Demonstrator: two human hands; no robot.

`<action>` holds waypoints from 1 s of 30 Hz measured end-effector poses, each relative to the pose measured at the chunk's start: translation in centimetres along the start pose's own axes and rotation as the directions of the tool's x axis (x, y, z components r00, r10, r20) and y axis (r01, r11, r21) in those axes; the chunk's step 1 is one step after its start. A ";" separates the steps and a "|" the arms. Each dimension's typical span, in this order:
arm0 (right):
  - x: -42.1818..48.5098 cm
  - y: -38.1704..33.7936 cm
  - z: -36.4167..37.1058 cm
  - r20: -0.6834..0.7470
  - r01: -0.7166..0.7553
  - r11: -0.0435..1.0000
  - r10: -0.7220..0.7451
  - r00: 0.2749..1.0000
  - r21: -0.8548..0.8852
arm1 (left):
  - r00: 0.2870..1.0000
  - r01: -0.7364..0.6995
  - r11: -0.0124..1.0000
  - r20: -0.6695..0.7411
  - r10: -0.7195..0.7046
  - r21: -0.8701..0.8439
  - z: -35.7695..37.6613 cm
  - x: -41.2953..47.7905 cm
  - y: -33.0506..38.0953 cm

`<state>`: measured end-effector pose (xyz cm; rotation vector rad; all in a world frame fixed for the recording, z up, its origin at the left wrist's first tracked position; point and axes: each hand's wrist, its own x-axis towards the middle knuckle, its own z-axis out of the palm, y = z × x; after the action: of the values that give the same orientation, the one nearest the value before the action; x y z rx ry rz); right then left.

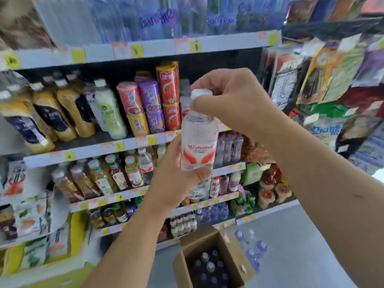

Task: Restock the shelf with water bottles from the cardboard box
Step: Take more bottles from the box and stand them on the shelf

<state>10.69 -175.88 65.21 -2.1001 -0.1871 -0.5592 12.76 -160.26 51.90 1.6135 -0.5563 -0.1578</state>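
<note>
The water bottle (199, 142) is up in front of you at chest height, between your two hands and clear of every shelf. Its long axis stands almost upright, with the white cap (201, 94) on top and the base tipped slightly toward you.

Your left hand (172, 179) is curled round the lower body, with the thumb across the bottom edge of the red label. Your right hand (230, 100) comes down from above, and its fingers pinch the cap and neck.

On the shelf (87, 150) beyond, a matching bottle (145, 165) stands among the juice bottles, to the left of and behind the one you hold. That row looks like the target. It lies on your left hand's side, so that hand is the nearer one to carry the bottle in, base first and upright.

The cardboard box (207, 238) sits open on the floor below you with more capped bottles inside. A few loose bottles (253, 250) lie just beside it.
</note>
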 end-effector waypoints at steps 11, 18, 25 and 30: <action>-0.7 -2.8 2.5 0.337 -0.085 0.877 -0.091 0.937 0.473 | 0.984 -0.122 0.927 0.078 0.159 -0.354 -7.5 1.3 10.9; 0.4 -5.5 5.0 0.094 0.010 0.842 -0.072 0.993 0.539 | 0.974 -0.215 0.936 0.005 0.226 -0.277 -9.8 1.5 12.9; 2.2 -6.8 7.4 -0.156 0.054 0.894 0.018 0.988 0.445 | 0.939 -0.324 0.935 -0.070 0.337 0.143 -9.8 0.8 12.8; 3.3 -7.0 8.3 -0.182 0.052 0.930 0.017 0.983 0.364 | 0.932 -0.338 0.926 -0.080 0.354 0.167 -9.5 2.4 13.0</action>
<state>13.82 -165.41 68.09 -1.6750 -0.1892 -0.6689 15.51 -153.03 66.23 1.6306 -0.7742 0.2412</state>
